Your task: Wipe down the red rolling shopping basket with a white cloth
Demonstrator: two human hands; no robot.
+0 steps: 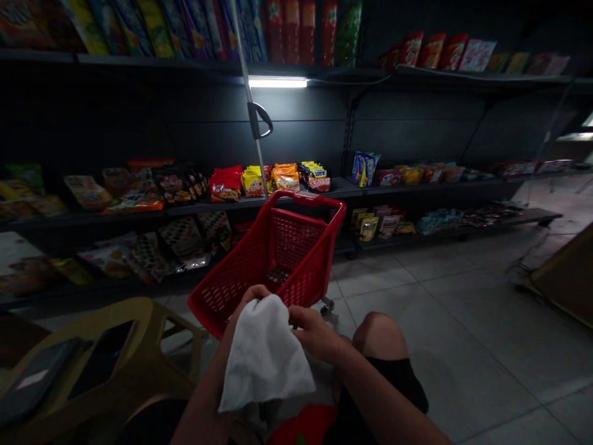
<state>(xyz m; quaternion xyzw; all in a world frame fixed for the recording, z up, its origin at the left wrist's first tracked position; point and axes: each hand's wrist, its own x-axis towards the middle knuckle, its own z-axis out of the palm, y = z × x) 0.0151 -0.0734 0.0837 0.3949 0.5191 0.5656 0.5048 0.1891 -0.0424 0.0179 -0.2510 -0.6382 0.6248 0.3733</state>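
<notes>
A white cloth (266, 358) hangs in front of me, draped over my left hand (254, 296). Most of that hand is under the cloth; only its back and some knuckles show at the top, so its fingers are hidden. At the cloth's upper right edge, my right hand (315, 330) is closed with its fingertips pinching the fabric. Just beyond both hands stands a red plastic shopping basket cart (301, 278) with perforated walls and a small caster. Below the cloth, a red item (306, 426) with a bit of green shows partly near my lap.
At left, a yellow-brown plastic stool (139, 321) bears a dark phone (102, 358) and a dark flat object (39, 377). Dark shelves (296, 127) with snack packets (226, 184) span the back. A thin pole with a black handle (259, 120) rises behind the cart. Tiled floor (445, 321) lies right.
</notes>
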